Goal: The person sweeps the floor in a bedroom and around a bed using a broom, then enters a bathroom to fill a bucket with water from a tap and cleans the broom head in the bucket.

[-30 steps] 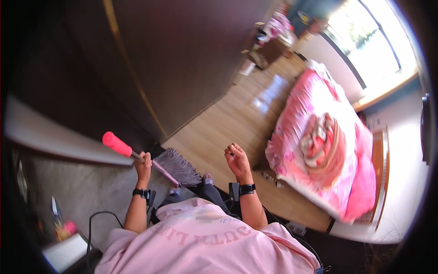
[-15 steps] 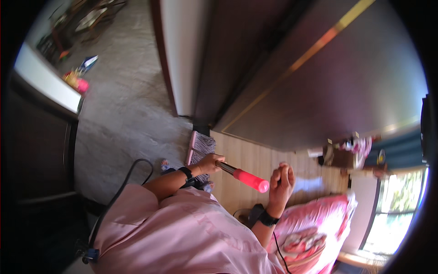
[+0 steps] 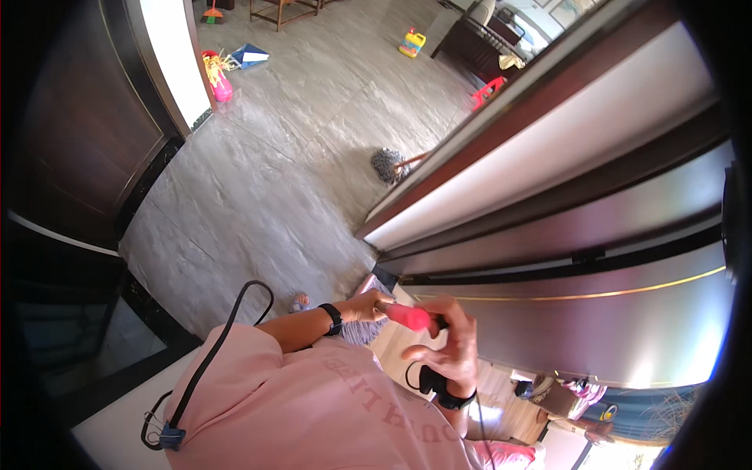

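Note:
A flat mop slants up in front of me, with a bright pink handle grip (image 3: 409,316) on a metal shaft. My left hand (image 3: 365,306) is wrapped round the shaft just below that grip. Beneath the forearm, the grey shaggy mop pad (image 3: 360,332) rests on the floor near my feet, partly hidden. My right hand (image 3: 454,348) is beside the grip's end, thumb and fingers apart and curved, holding nothing that I can see. Whether its fingertips touch the grip I cannot tell.
A dark door panel (image 3: 595,333) with a gold strip stands close on the right, beside the door frame (image 3: 501,141). Another mop head (image 3: 387,166) lies on the grey tiled floor (image 3: 258,196). Farther off are a yellow jug (image 3: 412,43) and a dark door (image 3: 86,102) at left.
The view has swung, showing more tiled floor. My right hand has gone from curled fingers to spread ones and come nearer the mop's grip. My left hand still holds the shaft.

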Available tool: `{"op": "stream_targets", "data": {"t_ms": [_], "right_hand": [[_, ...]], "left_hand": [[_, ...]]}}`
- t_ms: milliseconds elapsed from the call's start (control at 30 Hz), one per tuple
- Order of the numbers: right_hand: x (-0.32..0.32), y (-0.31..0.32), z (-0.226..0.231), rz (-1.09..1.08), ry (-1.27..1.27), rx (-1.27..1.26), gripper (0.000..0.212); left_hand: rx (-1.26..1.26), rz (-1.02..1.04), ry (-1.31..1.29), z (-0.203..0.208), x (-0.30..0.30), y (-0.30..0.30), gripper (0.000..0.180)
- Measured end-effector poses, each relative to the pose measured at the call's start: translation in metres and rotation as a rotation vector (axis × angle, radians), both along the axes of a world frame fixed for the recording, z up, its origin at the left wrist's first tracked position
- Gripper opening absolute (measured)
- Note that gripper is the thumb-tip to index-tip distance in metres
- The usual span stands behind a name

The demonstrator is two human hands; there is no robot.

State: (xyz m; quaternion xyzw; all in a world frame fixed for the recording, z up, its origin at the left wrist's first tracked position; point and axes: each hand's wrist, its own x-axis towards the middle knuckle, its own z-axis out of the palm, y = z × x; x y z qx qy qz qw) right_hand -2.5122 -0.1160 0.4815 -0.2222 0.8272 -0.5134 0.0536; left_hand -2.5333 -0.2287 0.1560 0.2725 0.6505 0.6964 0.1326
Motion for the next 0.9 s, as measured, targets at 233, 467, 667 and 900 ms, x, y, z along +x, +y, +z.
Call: {"op": "stream_targets", "data": {"t_ms": [233,467,667,900], "right_hand": [[-0.068,-0.136,0.011,0.046,0.293,-0.084,0.026],[-0.081,-0.17,0.021,0.085,0.489,-0.12,0.024],[-0.086,-0.162,0.028,0.099,0.568,-0.14,0.027],[-0.11,-0.147,0.006,0.11,0.47,-0.225,0.029]], "left_hand": [[-0.063,0.177,0.031,-0.078,-0.038,-0.067,0.025],[-0.305,0.23,0.116,0.0,-0.059,-0.147,0.015],[-0.292,0.38,0.255,0.034,-0.089,-0.207,0.01],[-0.488,0.512,0.404,0.055,-0.146,-0.254,0.005]]}}
